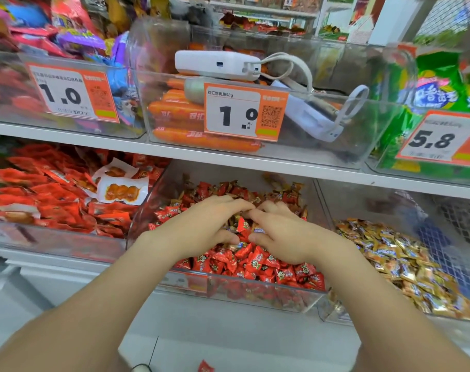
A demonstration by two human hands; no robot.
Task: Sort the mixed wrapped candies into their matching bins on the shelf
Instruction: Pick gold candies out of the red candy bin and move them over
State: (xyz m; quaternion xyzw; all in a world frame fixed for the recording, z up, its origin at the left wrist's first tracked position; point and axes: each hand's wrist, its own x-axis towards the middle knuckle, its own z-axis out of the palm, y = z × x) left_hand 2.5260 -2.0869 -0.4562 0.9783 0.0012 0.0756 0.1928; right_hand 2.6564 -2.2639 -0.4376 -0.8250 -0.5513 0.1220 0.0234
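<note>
Top shelf [67,131] first, far left: a clear bin of mixed bright packets with an orange-and-white tag [72,92] reading a bold "1.0", the small print too blurred to read. Next along, the sausage bin [255,154] holds orange sausages [204,140] with white lettering, and its tag [245,111] says "双汇" then "58g", price "1.0", QR code on the right. A white power bank [216,64] sits across that bin with a looping white cable. Far right, green packets [440,84] behind a "5.8" tag [440,138].

Lower row now: the left bin [54,240] is heaped with red snack packs and two white-edged packs showing orange pieces. Centre, the candy bin [228,288] is full of red candies [258,261] with some gold ones mixed in at the back. Left hand [201,224] and right hand [282,234] are both down in that pile, palms down, fingers curled and fingertips nearly meeting over a red candy and a gold one; which hand grips what, I cannot tell. Right of them, the gold bin [336,315] holds gold candies [405,264]. One red candy [205,367] lies on the floor below
</note>
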